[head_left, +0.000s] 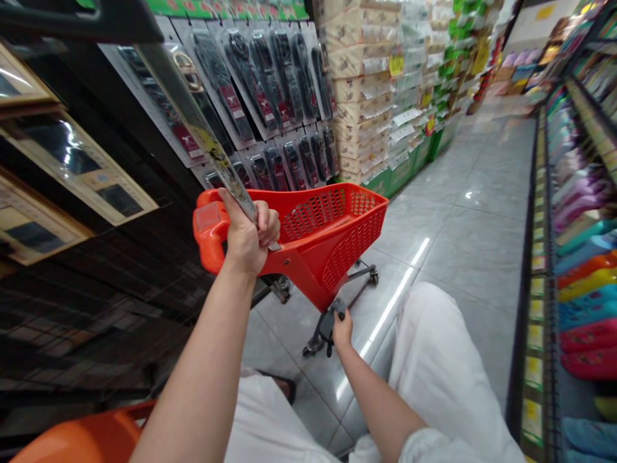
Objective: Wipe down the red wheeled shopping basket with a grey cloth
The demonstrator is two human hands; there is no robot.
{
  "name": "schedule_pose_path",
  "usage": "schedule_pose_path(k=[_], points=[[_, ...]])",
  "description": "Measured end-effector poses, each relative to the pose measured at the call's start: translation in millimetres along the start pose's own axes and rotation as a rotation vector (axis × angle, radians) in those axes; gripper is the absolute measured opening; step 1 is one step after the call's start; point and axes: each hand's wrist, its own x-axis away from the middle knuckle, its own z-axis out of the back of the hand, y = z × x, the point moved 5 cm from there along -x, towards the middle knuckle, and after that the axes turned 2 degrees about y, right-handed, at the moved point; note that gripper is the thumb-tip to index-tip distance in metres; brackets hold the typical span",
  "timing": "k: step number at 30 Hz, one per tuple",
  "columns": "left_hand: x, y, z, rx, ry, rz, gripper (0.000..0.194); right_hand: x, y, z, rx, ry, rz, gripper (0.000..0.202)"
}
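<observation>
A red plastic shopping cart (pixel 306 267) with a perforated basket stands tilted in front of me. My left hand (pixel 250 238) is closed around a grey metal bar (pixel 197 122) with a worn yellow label, beside the cart's handle (pixel 210 222). The bar slants up to a blurred black part (pixel 87 22) at the top left. Low down, my right hand (pixel 342 331) has its fingers closed on a dark grey piece (pixel 328 321) at the cart's base, near a caster wheel (pixel 312 347). Its exact kind cannot be made out.
Packaged belts (pixel 270 77) hang on a rack behind the cart. Stacked cartons (pixel 361 96) line the aisle farther on. A shelf of colourful goods (pixel 588 289) runs along the right. Framed boxes (pixel 81 161) are at left, and an orange plastic object (pixel 81 440) is at bottom left.
</observation>
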Motion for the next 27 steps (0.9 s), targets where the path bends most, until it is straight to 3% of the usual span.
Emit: schedule_pose_path(k=[2, 4, 8, 11, 15, 19, 21, 24, 27], points=[[1, 1, 0.6, -0.005, -0.012, -0.007, 0.074, -11, -26, 1, -0.017, 0.079, 0.030, 0.050], [2, 3, 1.0, -0.013, -0.032, -0.007, 0.074, -19, -63, -4, -0.042, 0.068, 0.147, 0.051], [4, 5, 3.2, -0.030, -0.035, -0.009, 0.073, -14, -140, -28, 0.043, -0.135, 0.579, 0.049], [5, 5, 5.1, -0.042, -0.014, -0.009, 0.072, -7, -164, -43, 0.211, -0.152, 0.710, 0.048], [5, 5, 5.2, -0.045, -0.001, -0.003, 0.073, -16, -163, -43, 0.312, -0.058, 0.693, 0.031], [4, 5, 3.4, -0.043, -0.001, -0.009, 0.072, -30, -142, -37, 0.344, -0.245, 0.672, 0.014], [3, 5, 2.0, -0.045, -0.008, -0.025, 0.071, -40, -125, -27, 0.299, -0.286, 0.576, 0.009], [3, 5, 0.4, -0.049, -0.020, -0.041, 0.070, -63, -103, -7, 0.193, -0.118, 0.404, 0.013], [2, 5, 0.2, -0.053, -0.018, -0.034, 0.071, -93, -106, 4, 0.153, 0.114, 0.340, 0.034]])
